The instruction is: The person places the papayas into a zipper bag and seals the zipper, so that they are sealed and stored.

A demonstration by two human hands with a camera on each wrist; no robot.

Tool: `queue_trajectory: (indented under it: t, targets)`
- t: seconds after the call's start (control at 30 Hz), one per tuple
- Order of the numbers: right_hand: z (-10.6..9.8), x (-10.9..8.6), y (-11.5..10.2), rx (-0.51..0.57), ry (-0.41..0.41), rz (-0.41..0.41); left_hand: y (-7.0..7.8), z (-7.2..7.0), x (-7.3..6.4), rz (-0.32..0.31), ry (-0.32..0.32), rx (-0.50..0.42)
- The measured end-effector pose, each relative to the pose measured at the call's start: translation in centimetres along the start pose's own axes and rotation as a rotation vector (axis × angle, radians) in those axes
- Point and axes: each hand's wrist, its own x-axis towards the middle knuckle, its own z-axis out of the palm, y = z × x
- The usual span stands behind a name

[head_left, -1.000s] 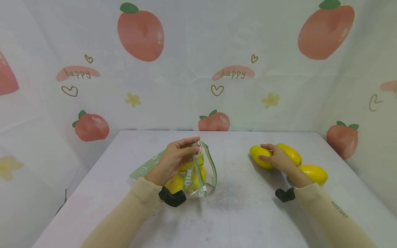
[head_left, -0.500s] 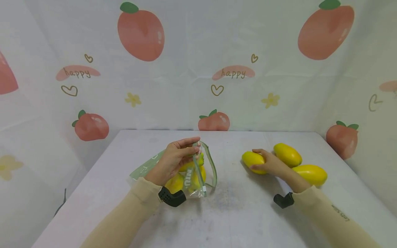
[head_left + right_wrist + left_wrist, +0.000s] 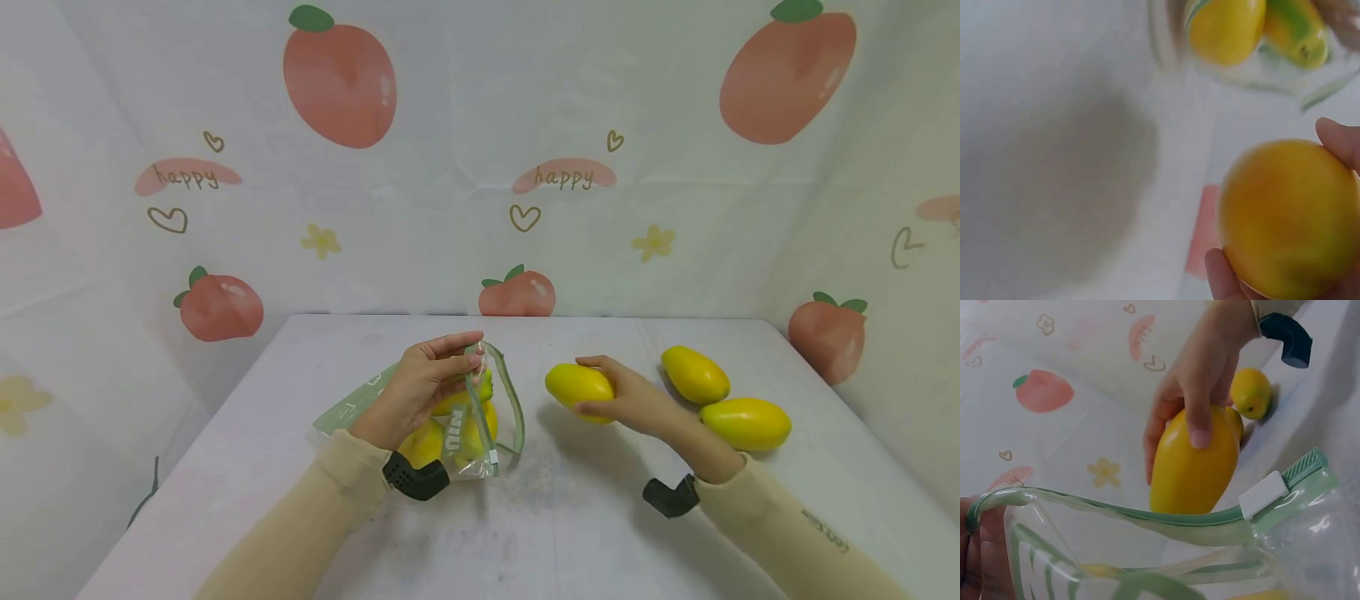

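Pinched at its top edge by my left hand (image 3: 423, 385), a clear slider zip bag (image 3: 456, 433) with green trim leans on the table, its mouth gaping to the right. Several yellow fruits (image 3: 422, 442) show through its plastic, partly hidden by the hand. My right hand (image 3: 633, 400) grips a yellow mango (image 3: 576, 389) between thumb and fingers, off the table and to the right of the bag. In the left wrist view, that mango (image 3: 1191, 469) appears just beyond the bag's rim and white slider (image 3: 1263, 495).
Two more yellow mangoes lie at the table's right, one farther back (image 3: 695, 375) and one nearer (image 3: 746, 423). A white cloth (image 3: 450, 233) printed with peaches hangs behind the white table (image 3: 555, 517).
My right hand has lifted the mango and carried it left toward the bag, away from the two other mangoes. The left hand and bag have stayed in place.
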Motion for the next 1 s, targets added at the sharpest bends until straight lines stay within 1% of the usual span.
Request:
queue_trajectory:
  t: [0.1, 0.23, 0.47, 0.63, 0.73, 0.9, 1.0]
  targets:
    - [0.4, -0.2, -1.2, 0.035, 0.001, -0.005, 0.1, 0.0, -0.1, -0.007, 0.005, 0.002]
    - [1.2, -0.5, -2.5, 0.113, 0.008, -0.022, 0.2, 0.1, -0.1, -0.010, 0.004, -0.014]
    - [2.7, -0.7, -4.0, 0.220, 0.030, -0.083, 0.1, -0.1, -0.1, -0.013, 0.011, -0.032]
    - [3.5, -0.7, -4.6, 0.294, -0.013, -0.119, 0.1, -0.1, 0.0, -0.020, 0.012, -0.036]
    - [3.9, -0.6, -4.7, 0.306, -0.035, -0.131, 0.1, -0.2, 0.0, -0.021, 0.012, -0.044]
    - [4.3, -0.3, -4.7, 0.292, -0.028, -0.146, 0.2, -0.2, -0.1, -0.021, 0.015, -0.055]
    - [4.5, -0.2, -5.0, 0.282, -0.031, -0.152, 0.3, -0.2, -0.1, -0.029, 0.020, -0.041]
